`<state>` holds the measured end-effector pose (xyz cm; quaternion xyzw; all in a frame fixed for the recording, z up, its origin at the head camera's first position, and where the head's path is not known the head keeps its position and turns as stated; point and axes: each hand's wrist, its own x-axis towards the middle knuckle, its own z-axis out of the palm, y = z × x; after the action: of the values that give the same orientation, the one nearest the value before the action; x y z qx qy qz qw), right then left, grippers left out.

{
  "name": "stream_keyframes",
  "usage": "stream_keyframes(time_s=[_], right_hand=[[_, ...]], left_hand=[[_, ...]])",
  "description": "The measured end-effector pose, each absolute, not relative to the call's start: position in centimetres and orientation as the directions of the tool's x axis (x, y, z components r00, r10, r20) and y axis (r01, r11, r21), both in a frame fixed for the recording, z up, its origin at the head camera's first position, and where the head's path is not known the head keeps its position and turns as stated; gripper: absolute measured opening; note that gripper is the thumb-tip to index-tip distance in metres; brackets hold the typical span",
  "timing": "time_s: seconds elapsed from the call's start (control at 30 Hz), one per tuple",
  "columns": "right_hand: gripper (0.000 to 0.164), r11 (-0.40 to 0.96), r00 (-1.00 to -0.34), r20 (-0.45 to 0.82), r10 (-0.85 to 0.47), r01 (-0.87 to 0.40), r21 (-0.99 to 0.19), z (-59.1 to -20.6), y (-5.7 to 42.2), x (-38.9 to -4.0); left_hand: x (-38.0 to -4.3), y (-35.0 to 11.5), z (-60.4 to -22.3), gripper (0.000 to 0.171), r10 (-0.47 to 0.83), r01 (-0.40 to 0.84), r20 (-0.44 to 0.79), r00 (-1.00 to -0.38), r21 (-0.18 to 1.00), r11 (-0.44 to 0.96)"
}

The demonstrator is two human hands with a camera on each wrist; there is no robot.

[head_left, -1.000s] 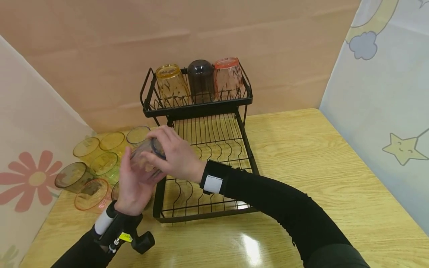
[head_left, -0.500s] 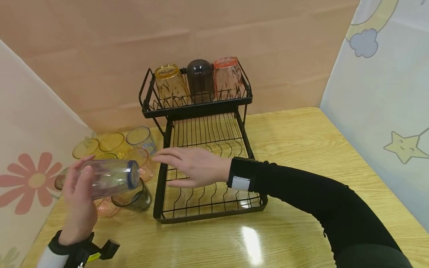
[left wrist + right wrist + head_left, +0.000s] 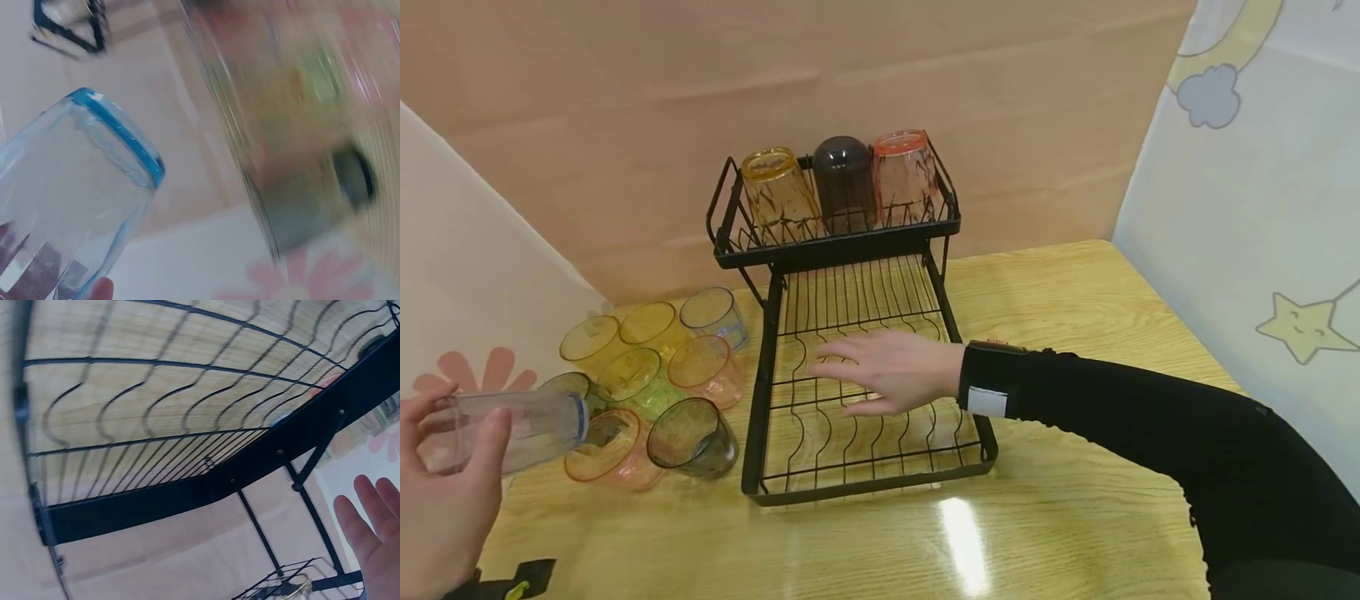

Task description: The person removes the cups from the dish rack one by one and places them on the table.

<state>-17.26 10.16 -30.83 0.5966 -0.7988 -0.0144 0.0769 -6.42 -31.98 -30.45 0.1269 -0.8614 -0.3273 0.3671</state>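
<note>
At the left edge of the head view my left hand (image 3: 445,508) grips a clear drinking glass (image 3: 531,429) lying sideways, its blue-edged end pointing right. The left wrist view shows the same glass (image 3: 94,169) up close, with a fingertip at its lower side. My right hand (image 3: 887,371) holds nothing; its fingers are spread over the lower tier of the black dish rack (image 3: 868,486). Part of that hand (image 3: 375,537) also appears at the right of the right wrist view.
Upside-down on the upper tier stand a yellow glass (image 3: 780,200), a dark glass (image 3: 844,187) and a pink glass (image 3: 906,179). Left of the rack several coloured glasses stand mouth up, including a grey glass (image 3: 694,437) nearest its front corner. Wood-grain table (image 3: 1045,333) extends right.
Both hands were together on the glass beside the rack. The right hand let go and moved right over the lower tier; the left hand carried the glass left, turning it sideways.
</note>
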Motion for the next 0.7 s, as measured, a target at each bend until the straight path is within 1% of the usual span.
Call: stream_keyframes(time_s=[0.07, 0.13, 0.2, 0.27, 0.33, 0.37, 0.43, 0.5, 0.53, 0.57, 0.6, 0.67, 0.7], right_hand=[[0.061, 0.300, -0.290, 0.091, -0.953, -0.946, 0.123, -30.8, 10.9, -17.3], [0.061, 0.312, -0.303, 0.082, -0.949, -0.942, 0.124, -30.7, 11.5, -17.4], [0.062, 0.323, -0.316, 0.076, -0.946, -0.938, 0.123, -30.6, 12.2, -17.5], [0.062, 0.335, -0.329, 0.067, -0.942, -0.935, 0.119, -30.4, 12.8, -17.6], [0.062, 0.345, -0.341, 0.061, -0.938, -0.931, 0.115, -30.3, 13.2, -17.6], [0.062, 0.350, -0.345, 0.057, -0.937, -0.929, 0.118, -30.2, 13.5, -17.7], [0.061, 0.358, -0.354, 0.052, -0.934, -0.926, 0.123, -30.0, 13.8, -17.7], [0.061, 0.364, -0.359, 0.054, -0.932, -0.923, 0.130, -29.8, 14.1, -17.7], [0.061, 0.366, -0.362, 0.056, -0.931, -0.921, 0.133, -29.7, 14.3, -17.7], [0.061, 0.368, -0.363, 0.059, -0.930, -0.920, 0.137, -29.6, 14.4, -17.7], [0.061, 0.370, -0.364, 0.064, -0.929, -0.918, 0.141, -29.5, 14.6, -17.7], [0.060, 0.375, -0.368, 0.073, -0.927, -0.915, 0.152, -29.4, 14.8, -17.6], [0.060, 0.378, -0.371, 0.075, -0.926, -0.912, 0.159, -29.3, 14.9, -17.7]], left_hand=[[-6.7, -33.5, -30.9, 0.047, -0.420, 0.042, 0.621, -0.661, 0.590, 0.807], [-7.0, -35.0, -31.4, 0.046, -0.362, 0.099, 0.698, -0.618, 0.526, 0.845], [-7.5, -36.3, -32.0, 0.046, -0.333, 0.134, 0.721, -0.608, 0.506, 0.852], [-7.8, -37.4, -32.5, 0.047, -0.304, 0.150, 0.727, -0.616, 0.487, 0.860], [-8.0, -38.3, -33.0, 0.041, -0.254, 0.182, 0.725, -0.640, 0.464, 0.867], [-8.1, -38.7, -33.4, 0.041, -0.222, 0.205, 0.724, -0.653, 0.452, 0.868], [-8.1, -39.0, -34.0, 0.038, -0.207, 0.222, 0.664, -0.718, 0.501, 0.837], [-8.1, -39.2, -34.4, 0.043, -0.256, 0.126, 0.560, -0.788, 0.554, 0.823], [-8.0, -39.2, -34.5, 0.049, -0.297, 0.054, 0.495, -0.816, 0.577, 0.815], [-8.0, -39.2, -34.6, 0.050, -0.348, -0.041, 0.430, -0.833, 0.580, 0.814], [-7.9, -39.2, -34.7, 0.053, -0.390, -0.137, 0.359, -0.848, 0.564, 0.815], [-7.8, -39.5, -34.8, 0.061, -0.433, -0.277, 0.275, -0.858, 0.461, 0.843], [-7.9, -39.6, -35.1, 0.061, -0.424, -0.282, 0.275, -0.863, 0.434, 0.856]])
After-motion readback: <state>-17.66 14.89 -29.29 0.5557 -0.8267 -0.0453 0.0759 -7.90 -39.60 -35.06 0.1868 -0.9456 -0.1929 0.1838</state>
